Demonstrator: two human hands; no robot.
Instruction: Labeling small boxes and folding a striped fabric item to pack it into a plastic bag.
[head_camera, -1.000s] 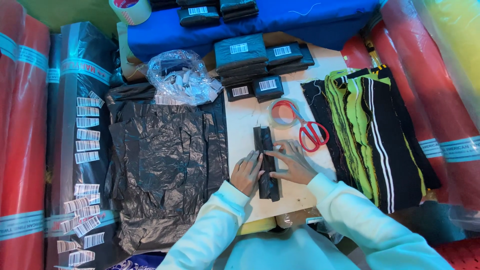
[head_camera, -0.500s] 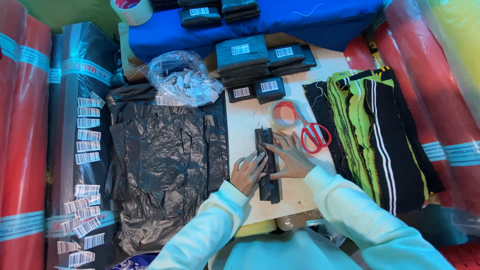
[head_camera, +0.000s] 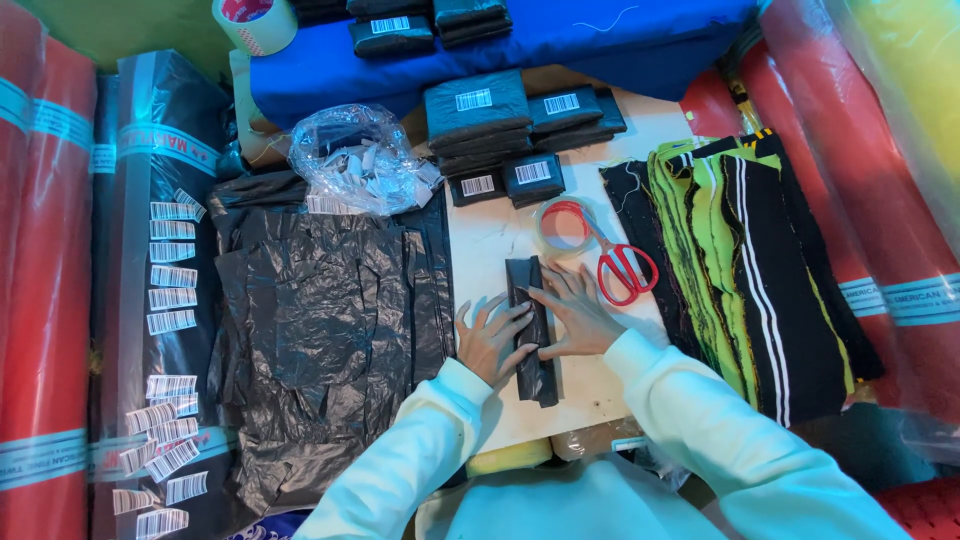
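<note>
A narrow black plastic packet (head_camera: 531, 330) lies lengthwise on the pale table (head_camera: 490, 240). My left hand (head_camera: 490, 338) presses on its left side with fingers spread. My right hand (head_camera: 578, 312) rests flat on its right side, fingers pointing left across it. Both hands press the packet down; neither lifts it. Red-handled scissors (head_camera: 622, 268) and a roll of clear tape (head_camera: 563, 222) lie just beyond my right hand.
A heap of black plastic bags (head_camera: 320, 330) covers the left. Folded black-and-green striped cloth (head_camera: 740, 260) lies at the right. Packed black packets with labels (head_camera: 500, 130), a clear bag of labels (head_camera: 360, 160) and a blue cloth (head_camera: 560, 40) sit at the back. Red rolls flank both sides.
Both hands have shifted slightly on the black packet, pressing and smoothing it; the packet stays in place on the table.
</note>
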